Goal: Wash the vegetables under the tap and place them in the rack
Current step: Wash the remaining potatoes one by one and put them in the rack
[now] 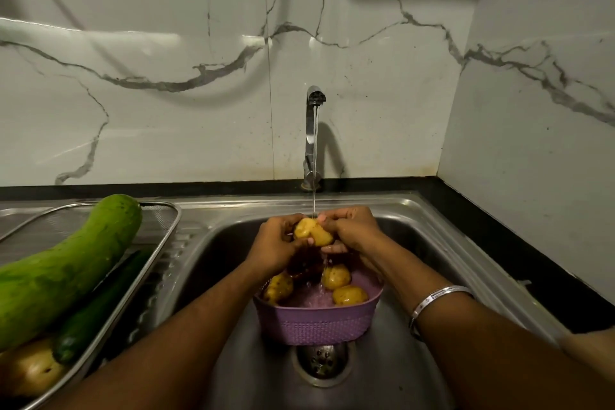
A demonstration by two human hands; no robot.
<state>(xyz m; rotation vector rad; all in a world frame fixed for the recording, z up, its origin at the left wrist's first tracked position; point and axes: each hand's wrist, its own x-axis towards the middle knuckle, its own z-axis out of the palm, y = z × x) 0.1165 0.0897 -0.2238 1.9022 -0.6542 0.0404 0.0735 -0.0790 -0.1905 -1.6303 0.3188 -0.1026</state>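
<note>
A yellow potato point(312, 232) sits under the thin stream from the chrome tap point(312, 130). My left hand point(276, 243) grips its left side and my right hand point(352, 230) grips its right side, fingers curled round it. Below them a purple plastic basket point(316, 323) stands in the steel sink point(416, 220) with three more potatoes point(336, 276) in it. On the left, a metal mesh rack point(159, 236) holds a large pale green gourd point(63, 273), a dark green cucumber point(100, 306) and a potato point(30, 369).
The sink drain point(321, 364) lies just in front of the basket. A black counter edge point(499, 226) runs along the right and back. White marble tiles cover the walls. A silver bangle point(432, 301) is on my right wrist.
</note>
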